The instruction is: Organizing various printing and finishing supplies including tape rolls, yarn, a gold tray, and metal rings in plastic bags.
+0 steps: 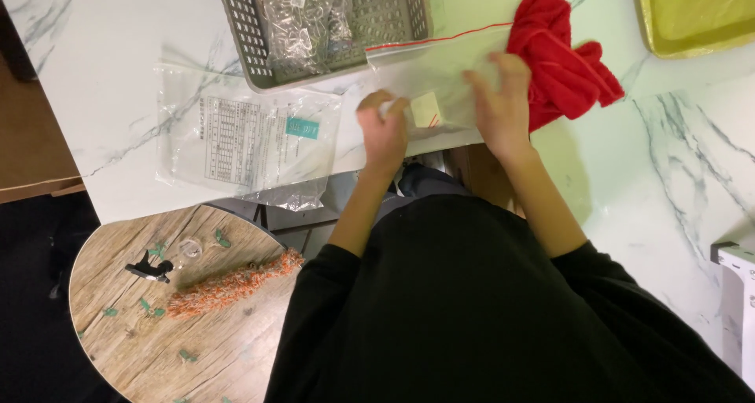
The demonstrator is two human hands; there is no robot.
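In the head view, a clear zip bag (pixel 440 77) with a red seal strip along its top edge is held flat on the marble counter (pixel 676 159) by both hands. The left hand (pixel 383 132) is closed on the bag's near edge, the thumb and fingers pinching the plastic just beside a small pale yellow card (pixel 427 109) that shows through it. The right hand (pixel 501 100) lies spread on the bag, fingers loose and pressing down rather than clenched, its fingertips touching a red cloth (pixel 562 57) bunched just beyond it.

The step in hand is judged to be the steadying or smoothing of the bag, with the card being worked at its near end. The next move would call for a firm pinch by the left hand while the plastic is kept flat under the right, since the film is thin and slippery.

The bag looks transparent, creased and nearly flat; whether the seal is shut cannot be told.

Beyond the left hand a grey slotted basket (pixel 377 22) holds small clear packets. To the left of that hand a plastic sleeve with a printed sheet (pixel 252 139) lies on the counter. Near the person's left elbow, a round wooden table (pixel 134 324) carries an orange fuzzy strip (pixel 232 283). A yellow-green tray (pixel 692 14) sits beyond the right hand.
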